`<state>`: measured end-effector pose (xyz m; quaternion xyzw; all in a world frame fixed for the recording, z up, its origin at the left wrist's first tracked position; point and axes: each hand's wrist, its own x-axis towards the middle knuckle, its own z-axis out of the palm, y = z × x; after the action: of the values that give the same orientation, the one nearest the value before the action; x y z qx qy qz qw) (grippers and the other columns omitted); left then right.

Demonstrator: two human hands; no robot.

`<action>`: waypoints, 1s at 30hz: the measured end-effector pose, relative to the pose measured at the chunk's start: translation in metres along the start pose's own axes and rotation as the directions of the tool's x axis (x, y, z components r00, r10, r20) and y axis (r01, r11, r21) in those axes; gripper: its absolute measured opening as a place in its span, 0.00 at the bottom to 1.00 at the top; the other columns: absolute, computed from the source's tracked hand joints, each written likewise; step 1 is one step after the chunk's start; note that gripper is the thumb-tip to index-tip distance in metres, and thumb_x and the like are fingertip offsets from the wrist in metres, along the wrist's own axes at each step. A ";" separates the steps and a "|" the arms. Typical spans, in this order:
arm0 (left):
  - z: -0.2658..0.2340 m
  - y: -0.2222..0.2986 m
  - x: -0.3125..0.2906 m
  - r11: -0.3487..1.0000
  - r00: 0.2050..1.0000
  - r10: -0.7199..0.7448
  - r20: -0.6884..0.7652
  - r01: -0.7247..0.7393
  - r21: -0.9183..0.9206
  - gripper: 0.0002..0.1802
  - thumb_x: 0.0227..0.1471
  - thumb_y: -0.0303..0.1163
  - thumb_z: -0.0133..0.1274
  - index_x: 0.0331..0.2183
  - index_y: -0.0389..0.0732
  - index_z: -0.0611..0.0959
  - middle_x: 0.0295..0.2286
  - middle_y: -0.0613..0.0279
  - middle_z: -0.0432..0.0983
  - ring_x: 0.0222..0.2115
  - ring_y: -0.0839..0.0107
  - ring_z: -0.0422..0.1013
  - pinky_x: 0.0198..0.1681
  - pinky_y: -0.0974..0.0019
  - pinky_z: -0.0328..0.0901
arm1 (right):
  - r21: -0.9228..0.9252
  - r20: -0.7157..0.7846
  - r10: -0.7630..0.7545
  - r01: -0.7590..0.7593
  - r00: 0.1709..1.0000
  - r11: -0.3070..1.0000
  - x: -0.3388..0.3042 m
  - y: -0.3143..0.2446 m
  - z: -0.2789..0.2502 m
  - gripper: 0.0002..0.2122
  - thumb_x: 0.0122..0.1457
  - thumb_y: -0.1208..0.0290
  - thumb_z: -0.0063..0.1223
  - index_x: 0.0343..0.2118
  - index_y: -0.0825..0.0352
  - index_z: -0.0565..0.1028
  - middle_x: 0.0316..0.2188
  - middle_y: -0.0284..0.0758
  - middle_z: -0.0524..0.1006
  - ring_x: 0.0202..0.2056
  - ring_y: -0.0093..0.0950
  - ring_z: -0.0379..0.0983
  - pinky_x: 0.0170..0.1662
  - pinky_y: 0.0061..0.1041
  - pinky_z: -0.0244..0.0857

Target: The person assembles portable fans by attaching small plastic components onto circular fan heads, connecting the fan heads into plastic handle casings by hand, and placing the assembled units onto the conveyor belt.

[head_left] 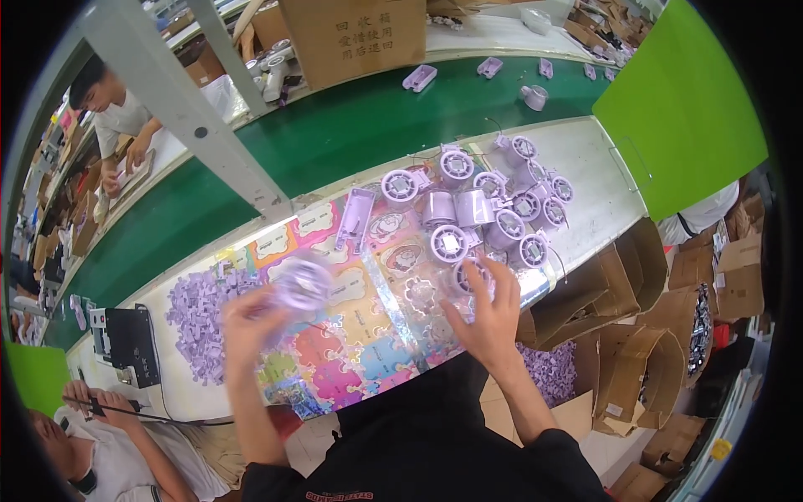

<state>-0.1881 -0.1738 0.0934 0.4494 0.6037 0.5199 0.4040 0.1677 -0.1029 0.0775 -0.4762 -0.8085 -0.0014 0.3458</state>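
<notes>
I have the left hand [248,322] wrapped around a lilac round housing [305,283], which it holds up over the left half of the puzzle-print mat [364,322]; both are smeared by motion blur, so I can't make out exactly where each finger sits. The right hand [493,322] is loose, thumb and fingers spread apart at another cup-shaped housing [462,278] by the mat's near right edge, and from here I cannot tell whether the fingertips touch it. Just beyond that hand I see a cluster of lilac fan housings [449,243], crowded together, several with their ringed faces up, others on their sides, and a few with thin wires trailing out. A lilac elongated shell [357,217] lies on the mat to the left of the cluster. On my far left, a heap of small lilac plastic parts [205,322] spreads over the white counter [598,171], with a black box-shaped device [132,345] near it. Behind the counter I have the green conveyor belt [335,163], carrying a few more shells [420,78] and one lilac cup [534,98]. Open cardboard cartons [636,368] stand below on the right. I also see one co-worker [125,117] across the belt and another [146,452] at lower left.
</notes>
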 end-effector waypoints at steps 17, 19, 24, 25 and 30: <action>-0.192 -0.109 0.270 0.951 0.740 -0.299 -0.602 0.285 -0.123 0.17 0.46 0.37 0.62 0.32 0.32 0.84 0.27 0.56 0.78 0.24 0.64 0.74 0.27 0.61 0.67 | 0.101 -0.202 0.158 -0.140 0.967 0.985 -0.034 0.009 0.055 0.29 0.39 0.61 0.72 0.45 0.68 0.75 0.41 0.41 0.72 0.43 0.43 0.67 0.48 0.41 0.63; -0.188 -0.123 0.280 0.942 0.692 -0.291 -0.661 0.329 -0.070 0.19 0.45 0.38 0.63 0.33 0.29 0.84 0.30 0.53 0.80 0.27 0.63 0.76 0.29 0.59 0.68 | 0.103 -0.195 0.172 -0.154 0.966 0.983 -0.036 0.009 0.058 0.29 0.40 0.61 0.72 0.46 0.67 0.75 0.41 0.41 0.72 0.44 0.43 0.67 0.49 0.41 0.62; -0.188 -0.126 0.273 0.838 0.670 -0.085 -0.737 0.448 0.311 0.22 0.42 0.36 0.63 0.36 0.26 0.84 0.32 0.45 0.80 0.32 0.55 0.77 0.37 0.56 0.70 | 0.105 -0.191 0.163 -0.144 0.968 0.984 -0.034 0.008 0.056 0.29 0.39 0.61 0.72 0.45 0.67 0.75 0.41 0.41 0.72 0.44 0.42 0.67 0.49 0.41 0.62; -0.195 -0.119 0.266 0.694 0.702 -0.004 -0.712 0.514 0.503 0.22 0.42 0.37 0.63 0.37 0.30 0.85 0.32 0.44 0.80 0.32 0.53 0.77 0.39 0.55 0.70 | 0.111 -0.195 0.152 -0.132 0.969 0.985 -0.033 0.007 0.057 0.29 0.39 0.61 0.72 0.45 0.67 0.75 0.41 0.41 0.72 0.44 0.42 0.67 0.49 0.41 0.62; -0.087 -0.047 0.188 0.338 0.603 0.704 -0.374 0.178 0.924 0.13 0.44 0.32 0.60 0.35 0.37 0.84 0.27 0.51 0.77 0.31 0.53 0.75 0.36 0.53 0.68 | 0.075 -0.164 0.119 -0.108 0.979 0.991 -0.037 0.015 0.053 0.30 0.38 0.63 0.72 0.47 0.67 0.73 0.42 0.42 0.71 0.44 0.43 0.66 0.49 0.43 0.60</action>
<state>-0.3282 -0.0181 0.0546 0.4406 0.7927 0.2972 -0.2986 0.1610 -0.1051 0.0114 -0.5082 -0.7475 0.0048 0.4278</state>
